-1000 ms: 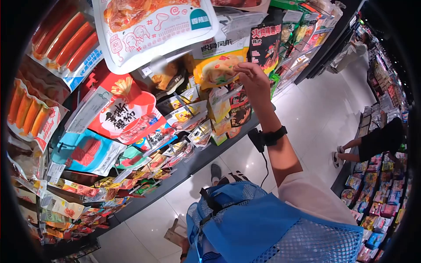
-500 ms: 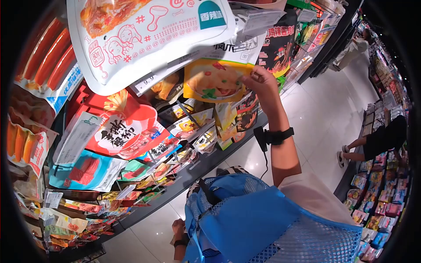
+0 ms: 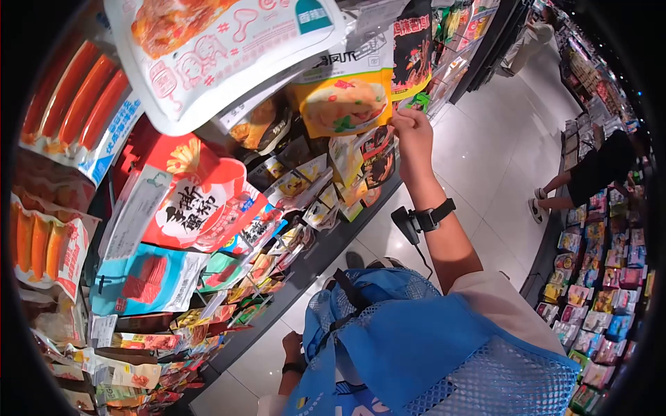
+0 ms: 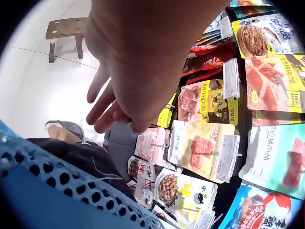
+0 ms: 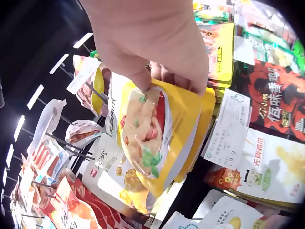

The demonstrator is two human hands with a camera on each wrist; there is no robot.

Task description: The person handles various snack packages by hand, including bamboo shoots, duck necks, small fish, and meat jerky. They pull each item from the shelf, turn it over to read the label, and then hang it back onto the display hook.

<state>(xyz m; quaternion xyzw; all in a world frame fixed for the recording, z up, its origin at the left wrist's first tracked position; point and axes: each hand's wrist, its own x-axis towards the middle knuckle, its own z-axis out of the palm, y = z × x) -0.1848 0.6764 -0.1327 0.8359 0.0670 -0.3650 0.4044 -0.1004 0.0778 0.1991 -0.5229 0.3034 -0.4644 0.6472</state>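
My right hand (image 3: pixel 413 142) pinches the edge of a yellow-and-white food packet (image 3: pixel 345 104) hanging on the shelf rack. In the right wrist view, the thumb of that hand (image 5: pixel 155 43) lies on the front of the yellow packet (image 5: pixel 147 133) and the fingers go behind it; a similar yellow packet shows behind. Low beside the blue mesh garment is my left hand (image 3: pixel 292 344). Seen from the left wrist, this hand (image 4: pixel 128 81) hangs with loosely bent fingers and holds nothing, in front of the lower packets.
A large white tray pack (image 3: pixel 222 55) hangs close to the head camera. Red packets (image 3: pixel 201 201) and price tags (image 5: pixel 226 129) crowd the rack. A small stool (image 4: pixel 66 28) stands on the floor. Two people are in the aisle, with another stocked shelf (image 3: pixel 596 298) to the right.
My right hand has gone from touching the yellow packet with extended fingers to pinching its edge. The left hand has moved, and the view has shifted.
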